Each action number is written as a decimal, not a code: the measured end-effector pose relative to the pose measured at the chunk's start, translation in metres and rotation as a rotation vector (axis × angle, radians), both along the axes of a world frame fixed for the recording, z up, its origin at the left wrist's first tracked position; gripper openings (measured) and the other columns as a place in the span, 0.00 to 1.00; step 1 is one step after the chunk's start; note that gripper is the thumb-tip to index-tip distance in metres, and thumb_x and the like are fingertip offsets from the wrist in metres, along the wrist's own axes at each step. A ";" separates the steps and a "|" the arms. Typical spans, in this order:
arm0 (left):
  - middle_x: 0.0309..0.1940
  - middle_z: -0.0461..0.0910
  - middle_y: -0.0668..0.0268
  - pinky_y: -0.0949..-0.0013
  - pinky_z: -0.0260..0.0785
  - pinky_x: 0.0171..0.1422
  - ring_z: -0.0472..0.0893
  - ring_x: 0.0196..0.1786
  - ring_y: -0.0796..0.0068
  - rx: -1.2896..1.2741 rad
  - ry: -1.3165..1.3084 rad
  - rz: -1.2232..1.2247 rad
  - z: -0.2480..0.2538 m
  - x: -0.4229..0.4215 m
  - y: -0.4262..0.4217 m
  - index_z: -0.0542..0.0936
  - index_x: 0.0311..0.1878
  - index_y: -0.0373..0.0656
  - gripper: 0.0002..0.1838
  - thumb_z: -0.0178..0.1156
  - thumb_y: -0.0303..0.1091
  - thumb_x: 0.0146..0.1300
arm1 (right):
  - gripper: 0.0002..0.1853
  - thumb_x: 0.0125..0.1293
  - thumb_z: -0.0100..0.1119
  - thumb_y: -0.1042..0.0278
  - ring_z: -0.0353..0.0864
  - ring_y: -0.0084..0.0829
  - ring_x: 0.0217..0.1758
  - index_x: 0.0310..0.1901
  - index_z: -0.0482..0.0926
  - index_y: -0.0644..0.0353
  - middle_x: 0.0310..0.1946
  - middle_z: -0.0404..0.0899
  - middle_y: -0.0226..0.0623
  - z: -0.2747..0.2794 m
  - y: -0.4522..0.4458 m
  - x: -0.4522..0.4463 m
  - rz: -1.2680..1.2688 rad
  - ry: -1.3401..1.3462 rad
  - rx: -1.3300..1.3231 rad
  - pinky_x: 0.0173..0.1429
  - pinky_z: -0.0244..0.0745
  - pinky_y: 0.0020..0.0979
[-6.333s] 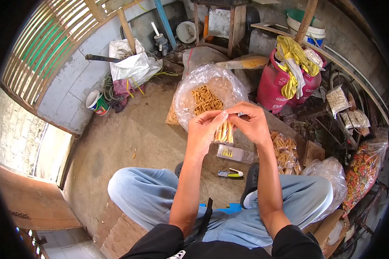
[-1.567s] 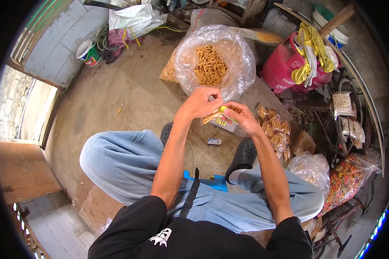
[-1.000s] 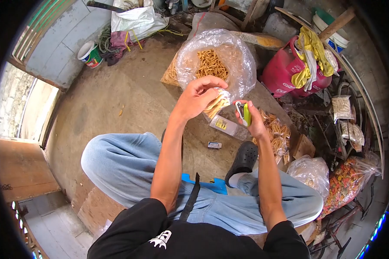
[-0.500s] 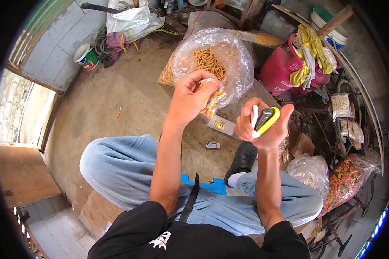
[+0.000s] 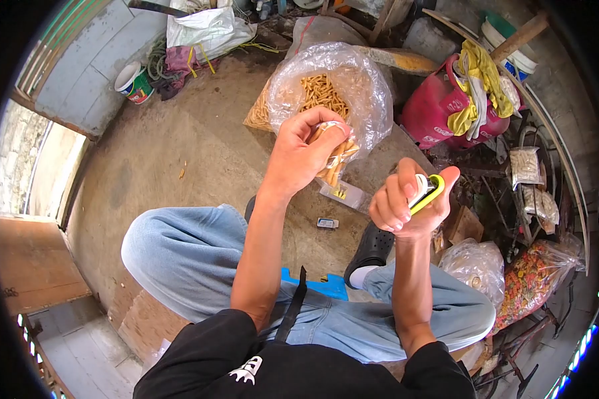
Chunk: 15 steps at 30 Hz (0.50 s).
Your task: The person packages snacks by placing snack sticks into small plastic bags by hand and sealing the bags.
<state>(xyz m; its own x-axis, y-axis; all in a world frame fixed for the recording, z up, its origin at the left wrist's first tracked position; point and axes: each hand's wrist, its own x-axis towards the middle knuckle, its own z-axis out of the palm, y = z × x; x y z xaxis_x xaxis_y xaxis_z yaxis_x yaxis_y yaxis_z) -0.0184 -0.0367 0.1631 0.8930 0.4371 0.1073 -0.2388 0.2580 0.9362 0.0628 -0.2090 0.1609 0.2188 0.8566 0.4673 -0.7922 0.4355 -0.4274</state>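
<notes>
My left hand [image 5: 306, 149] is closed on a small clear packet of stick snacks [image 5: 339, 161], which hangs below its fingers. Behind it stands a big clear plastic bag [image 5: 366, 86] with loose stick snacks [image 5: 323, 95] in its open mouth. To the right, my right hand [image 5: 416, 203] is wrapped round a green and white stapler [image 5: 426, 193], held apart from the packet. A clear plastic box [image 5: 353, 197] with a yellow label lies on the floor between the hands. Nearer to me is a small blue and white box [image 5: 327, 223].
Pink gas cylinders [image 5: 432, 110] with yellow cloths [image 5: 476, 80] stand at the right. A bag of colourful snacks [image 5: 529, 282] and a clear plastic bag [image 5: 476, 266] are beside my right knee. A small bucket [image 5: 134, 83] and a white sack [image 5: 209, 33] are at the back left.
The stapler was at the packet between both hands; my right hand has since moved right with it and turned palm up. My left hand still holds the packet, raised slightly.
</notes>
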 end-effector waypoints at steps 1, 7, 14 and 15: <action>0.33 0.82 0.65 0.76 0.73 0.43 0.80 0.37 0.81 -0.003 0.002 -0.002 0.000 0.000 0.000 0.77 0.38 0.38 0.04 0.58 0.28 0.65 | 0.37 0.64 0.33 0.26 0.64 0.25 0.19 0.38 0.66 0.61 0.21 0.67 0.34 0.000 0.000 0.000 0.001 -0.001 0.000 0.23 0.59 0.27; 0.33 0.82 0.65 0.76 0.73 0.42 0.80 0.37 0.81 0.029 0.006 0.005 0.001 -0.001 0.000 0.77 0.38 0.38 0.04 0.57 0.28 0.65 | 0.36 0.64 0.37 0.27 0.66 0.25 0.22 0.38 0.67 0.62 0.22 0.68 0.34 0.008 -0.003 -0.007 -0.221 -0.251 -0.097 0.25 0.61 0.26; 0.33 0.82 0.66 0.77 0.73 0.41 0.80 0.37 0.82 0.032 0.009 0.000 0.003 -0.002 -0.001 0.77 0.38 0.38 0.05 0.57 0.29 0.65 | 0.42 0.58 0.42 0.22 0.70 0.20 0.26 0.42 0.69 0.66 0.27 0.72 0.34 0.026 -0.010 -0.022 -0.449 -0.521 -0.359 0.31 0.65 0.22; 0.33 0.82 0.66 0.77 0.73 0.41 0.80 0.37 0.82 0.032 0.009 -0.001 0.003 -0.002 -0.001 0.77 0.38 0.38 0.05 0.57 0.29 0.65 | 0.43 0.57 0.43 0.22 0.70 0.19 0.27 0.42 0.70 0.66 0.28 0.73 0.34 0.027 -0.011 -0.024 -0.474 -0.614 -0.411 0.32 0.66 0.22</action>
<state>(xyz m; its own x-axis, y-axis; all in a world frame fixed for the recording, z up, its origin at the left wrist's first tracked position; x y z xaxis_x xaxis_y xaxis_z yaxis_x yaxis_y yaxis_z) -0.0200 -0.0380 0.1656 0.8945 0.4324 0.1132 -0.2300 0.2281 0.9461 0.0390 -0.2199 0.1882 0.4057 0.8657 0.2932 -0.1459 0.3780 -0.9142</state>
